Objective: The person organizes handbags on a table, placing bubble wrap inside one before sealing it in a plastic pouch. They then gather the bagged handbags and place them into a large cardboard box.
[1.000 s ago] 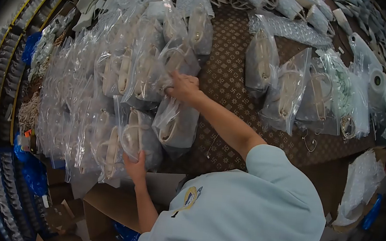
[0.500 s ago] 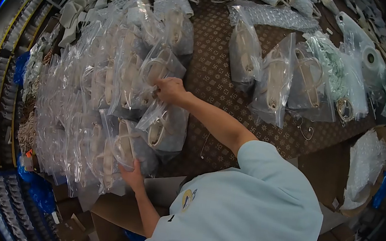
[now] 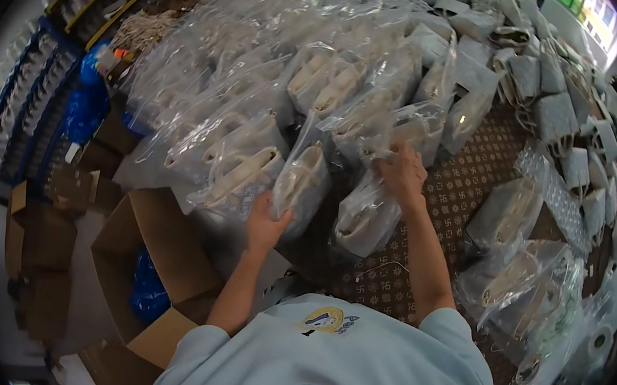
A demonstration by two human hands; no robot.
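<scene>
My left hand [image 3: 268, 222] is closed on the near lower edge of a handbag in clear plastic [image 3: 302, 180], pale, with its looped handle showing through. To its right, my right hand [image 3: 403, 177] has bent fingers on the clear plastic at the top of another wrapped handbag [image 3: 365, 226]. Part of that plastic is hidden behind the fingers. Just beyond the right hand stands a further wrapped handbag [image 3: 418, 129]. Packed rows of bagged handbags [image 3: 246, 174] fill the table to the left.
The brown patterned tabletop [image 3: 472, 162] shows on the right, with more wrapped handbags [image 3: 515, 281] there. Loose pale handbags [image 3: 560, 118] are heaped at the far right. An open cardboard box [image 3: 181, 243] stands by the table at lower left, near shelving racks [image 3: 37, 104].
My view has swung left, bringing the cardboard box into sight. Both hands remain at the bagged handbags; my right hand is now lower, nearer the front wrapped handbag.
</scene>
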